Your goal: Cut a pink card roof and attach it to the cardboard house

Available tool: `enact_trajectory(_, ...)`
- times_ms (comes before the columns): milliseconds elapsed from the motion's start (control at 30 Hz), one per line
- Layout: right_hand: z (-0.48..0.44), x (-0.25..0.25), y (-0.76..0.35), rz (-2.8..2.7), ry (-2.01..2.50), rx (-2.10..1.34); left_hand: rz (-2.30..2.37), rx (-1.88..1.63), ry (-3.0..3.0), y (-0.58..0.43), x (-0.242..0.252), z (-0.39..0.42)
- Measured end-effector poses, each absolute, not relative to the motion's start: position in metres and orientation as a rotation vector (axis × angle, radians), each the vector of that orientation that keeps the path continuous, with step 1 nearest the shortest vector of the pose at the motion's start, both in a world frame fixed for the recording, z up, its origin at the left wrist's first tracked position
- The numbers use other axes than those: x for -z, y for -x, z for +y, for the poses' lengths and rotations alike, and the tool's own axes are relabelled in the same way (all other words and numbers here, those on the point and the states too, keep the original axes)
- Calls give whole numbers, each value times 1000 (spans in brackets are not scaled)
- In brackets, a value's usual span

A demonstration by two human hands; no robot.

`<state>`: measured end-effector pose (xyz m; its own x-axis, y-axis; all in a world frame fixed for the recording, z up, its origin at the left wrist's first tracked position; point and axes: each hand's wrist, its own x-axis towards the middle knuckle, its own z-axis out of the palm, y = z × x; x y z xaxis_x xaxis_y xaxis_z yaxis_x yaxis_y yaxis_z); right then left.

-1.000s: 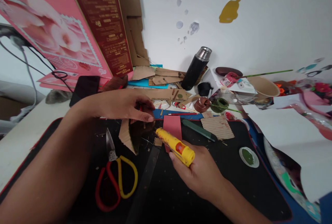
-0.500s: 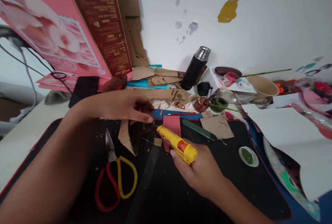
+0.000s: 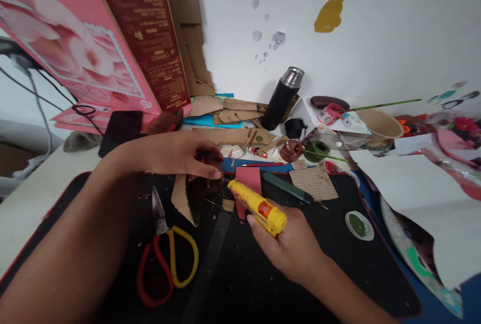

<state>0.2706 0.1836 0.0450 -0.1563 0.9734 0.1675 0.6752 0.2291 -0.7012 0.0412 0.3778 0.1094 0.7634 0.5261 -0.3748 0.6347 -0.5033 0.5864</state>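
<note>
The left hand (image 3: 180, 156) pinches the top edge of a cardboard piece (image 3: 181, 198), probably light and easily creased, over the worktop's black mat (image 3: 263, 274), while the right hand (image 3: 293, 249) grips a rigid yellow craft tool (image 3: 257, 208) mid-body.

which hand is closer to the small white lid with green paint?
Right. The right hand, gripping the yellow tool, sits left of the lid. The left hand is farther left, past the tool, pinching a cardboard piece.
</note>
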Motion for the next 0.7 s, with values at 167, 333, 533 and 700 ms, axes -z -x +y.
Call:
enact_trajectory(167,185,-47,-270,-1914,1497,-629,853,178,-2206,-41,-108,378)
enact_trajectory(333,184,-48,-270,-1902,1503,-632,833,194,-2192,-41,-107,378)
enact_trajectory(533,185,-47,-269,-1902,1492,-646,855,185,-2176,-41,-106,379)
enact_trajectory(700,186,-47,-269,-1907,1488,-648,886,220,-2187,-42,-107,379)
